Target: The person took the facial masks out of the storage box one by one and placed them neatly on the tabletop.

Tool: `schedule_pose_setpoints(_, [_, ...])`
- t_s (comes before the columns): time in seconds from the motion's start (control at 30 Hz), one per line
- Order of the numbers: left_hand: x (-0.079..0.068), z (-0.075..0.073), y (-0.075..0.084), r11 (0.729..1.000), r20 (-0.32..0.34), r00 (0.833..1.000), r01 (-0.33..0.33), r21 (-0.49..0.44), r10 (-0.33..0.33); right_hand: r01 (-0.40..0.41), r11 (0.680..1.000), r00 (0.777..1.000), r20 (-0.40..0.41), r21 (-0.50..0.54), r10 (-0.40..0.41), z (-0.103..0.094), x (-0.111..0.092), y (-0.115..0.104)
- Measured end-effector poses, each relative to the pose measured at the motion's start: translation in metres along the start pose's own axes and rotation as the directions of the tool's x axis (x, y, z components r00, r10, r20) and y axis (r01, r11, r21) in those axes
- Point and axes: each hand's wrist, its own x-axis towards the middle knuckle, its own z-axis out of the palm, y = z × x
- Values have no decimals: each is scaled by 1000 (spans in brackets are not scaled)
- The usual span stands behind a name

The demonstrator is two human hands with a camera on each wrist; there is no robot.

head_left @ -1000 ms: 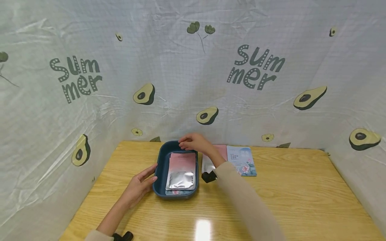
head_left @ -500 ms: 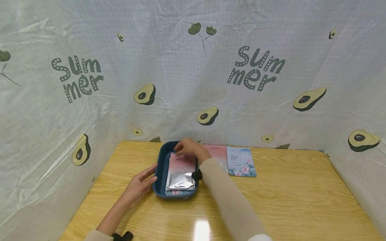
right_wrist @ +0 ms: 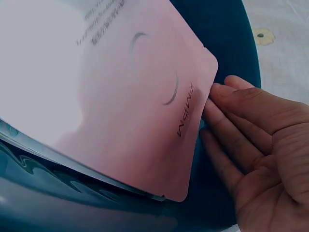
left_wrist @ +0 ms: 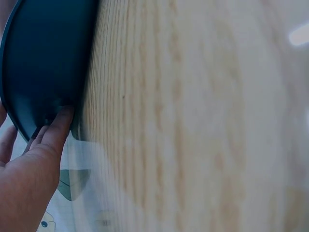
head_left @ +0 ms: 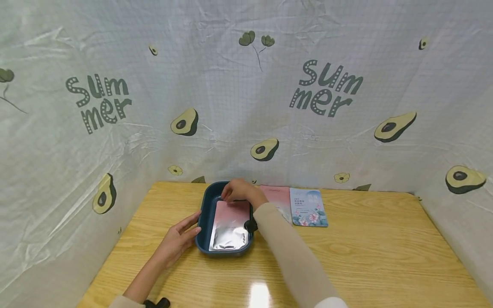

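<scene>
In the head view a dark blue tray [head_left: 208, 241] stands on the wooden table, holding a stack of face mask packets. The top packet [head_left: 231, 220] is pink and silver. My left hand [head_left: 179, 239] rests against the tray's left side; in the left wrist view its fairly straight fingers touch the dark outer wall [left_wrist: 43, 63]. Over the tray's far end is my right hand [head_left: 240, 191]. Close up, its thumb and fingertips [right_wrist: 224, 89] meet at the printed edge of the pink packet [right_wrist: 159, 121] and pinch it. Other packets lie beneath, mostly covered.
Right of the tray lie another pink packet [head_left: 278, 197], partly behind the right sleeve, and a blue flowered packet [head_left: 309, 207]. A white printed sheet [head_left: 231, 85] walls the back and both sides of the table [head_left: 366, 248].
My right hand has moved left and inward from the tray's far rim to the packets. The top pink packet has slid toward me, covering the blue flowered strip beneath. My left hand stays put.
</scene>
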Motion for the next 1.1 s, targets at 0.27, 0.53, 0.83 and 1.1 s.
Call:
schedule_pose_setpoints(0.27, [0, 1, -2, 1000, 9, 1000, -14, 0, 14, 70, 995, 997, 31, 70, -72, 3, 0, 2])
schedule_pose_setpoints(0.53, [-1, 1, 0, 1000, 13, 1000, -20, -13, 20, 47, 999, 998, 31, 6, -47, 3, -2, 6])
schedule_pose_setpoints(0.83, [1, -1, -1, 1000, 19, 999, -29, -8, 29, -3, 996, 998, 69, -93, 9, 1, -4, 4])
schedule_pose_setpoints(1.1, [2, -1, -2, 1000, 23, 1000, -17, -19, 18, 78, 996, 996, 57, -54, -75, -1, -6, -2])
